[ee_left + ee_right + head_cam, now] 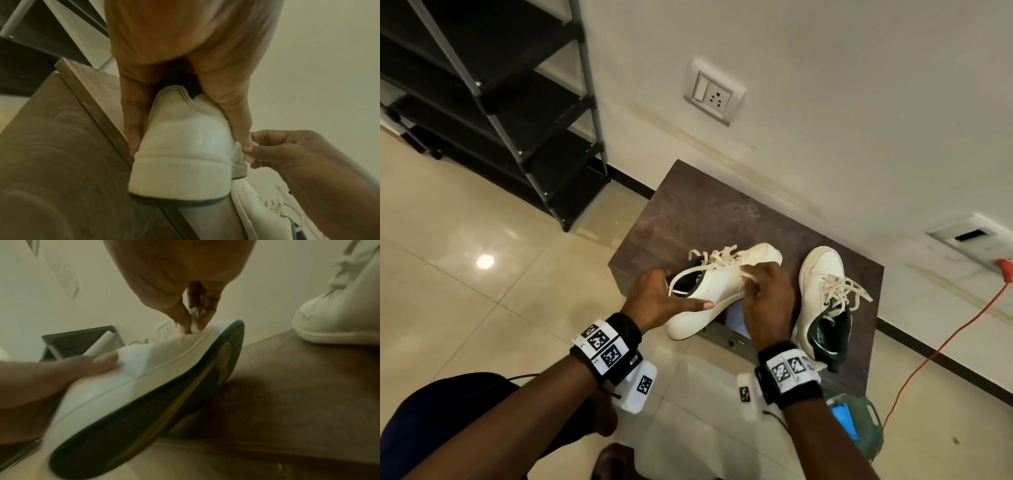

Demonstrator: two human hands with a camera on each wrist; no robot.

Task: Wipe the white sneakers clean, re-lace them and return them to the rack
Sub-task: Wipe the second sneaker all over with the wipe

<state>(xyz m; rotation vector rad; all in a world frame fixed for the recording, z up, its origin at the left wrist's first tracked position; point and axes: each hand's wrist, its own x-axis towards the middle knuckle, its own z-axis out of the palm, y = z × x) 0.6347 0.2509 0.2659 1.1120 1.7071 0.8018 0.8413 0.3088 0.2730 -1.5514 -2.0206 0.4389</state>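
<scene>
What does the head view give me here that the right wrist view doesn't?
Only the head view shows the black shoe rack, the loose laces of the held sneaker, the left hand gripping its heel, and the orange cable.

Only the right wrist view shows the held sneaker's dark sole and the right hand's fingertips pinching a small white wipe against its side.

Both show the second sneaker on the brown table and the wall socket.
</scene>
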